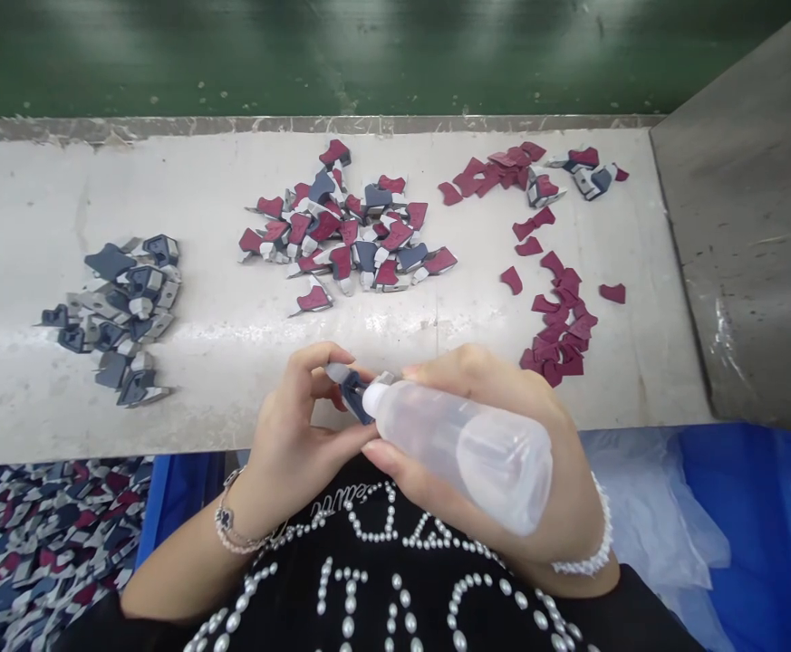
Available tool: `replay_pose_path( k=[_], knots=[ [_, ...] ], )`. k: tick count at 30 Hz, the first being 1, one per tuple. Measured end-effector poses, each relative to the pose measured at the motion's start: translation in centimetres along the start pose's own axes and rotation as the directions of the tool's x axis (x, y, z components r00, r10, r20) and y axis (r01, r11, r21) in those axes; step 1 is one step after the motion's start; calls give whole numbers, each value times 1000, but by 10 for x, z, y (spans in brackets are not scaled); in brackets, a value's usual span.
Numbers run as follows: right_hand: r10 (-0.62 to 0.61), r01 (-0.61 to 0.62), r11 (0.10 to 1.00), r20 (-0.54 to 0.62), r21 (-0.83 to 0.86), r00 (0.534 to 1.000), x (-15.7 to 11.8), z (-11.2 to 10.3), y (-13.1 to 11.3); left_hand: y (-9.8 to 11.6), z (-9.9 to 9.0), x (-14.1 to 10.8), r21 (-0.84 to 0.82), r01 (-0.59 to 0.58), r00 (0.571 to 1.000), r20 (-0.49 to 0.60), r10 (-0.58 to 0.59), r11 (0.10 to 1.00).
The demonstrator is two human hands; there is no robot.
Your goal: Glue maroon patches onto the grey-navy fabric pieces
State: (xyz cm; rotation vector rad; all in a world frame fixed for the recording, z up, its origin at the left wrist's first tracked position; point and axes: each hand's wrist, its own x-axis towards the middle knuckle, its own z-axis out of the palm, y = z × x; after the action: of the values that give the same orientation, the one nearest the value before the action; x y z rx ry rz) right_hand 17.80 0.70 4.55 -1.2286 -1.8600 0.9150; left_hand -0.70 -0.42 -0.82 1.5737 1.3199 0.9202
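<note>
My left hand [300,430] pinches a small grey and dark-blue plastic part [352,391] by its edges, just above the front edge of the bench. My right hand [483,389] is wrapped round a translucent squeeze bottle [467,444], tilted with its white cap end against or very near the part. The bottle's tip is hidden at the part's recess. Past my hands lies a heap of similar parts with maroon faces [341,231]. A pile of grey and blue parts [123,312] without maroon faces sits at the left. Loose flat maroon pieces [558,330] are scattered at the right.
The pale bench top [218,362] ends at a green wall [381,59] behind and a metal panel [755,217] at the right. Below left, a blue bin [157,512] holds many parts. Clear plastic bags [646,507] hang over a blue bin [768,534] below right.
</note>
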Motion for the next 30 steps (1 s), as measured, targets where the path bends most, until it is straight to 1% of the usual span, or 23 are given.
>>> replay_pose_path(
  k=[7,9,12,15,20,25,26,30],
  knots=[
    [-27,27,1000,23,7,999,3,-2,1,-1,0,-1,1,17,1000,-1,-17,1000],
    [0,0,1000,20,6,1000,2,-2,1,-1,0,0,-9,10,1000,-4,-10,1000],
    [39,-39,999,71,-2,997,0,-2,0,-1,0,0,-13,-1,1000,-11,1,1000],
    [37,-36,999,113,-10,993,0,-3,-1,0,0,0,-9,-7,1000,-5,7,1000],
    [48,-50,998,46,47,998,2,-4,-1,-1,0,0,-7,8,1000,6,-8,1000],
    [64,-64,998,158,-10,985,1,-7,-1,-2,-1,1,-13,-11,1000,7,12,1000],
    [63,-62,998,160,-15,985,1,-8,-1,-2,0,1,-13,-19,1000,13,19,1000],
    [54,-56,998,99,17,994,2,-8,0,-1,-1,1,-8,-38,999,33,38,999]
  ],
)
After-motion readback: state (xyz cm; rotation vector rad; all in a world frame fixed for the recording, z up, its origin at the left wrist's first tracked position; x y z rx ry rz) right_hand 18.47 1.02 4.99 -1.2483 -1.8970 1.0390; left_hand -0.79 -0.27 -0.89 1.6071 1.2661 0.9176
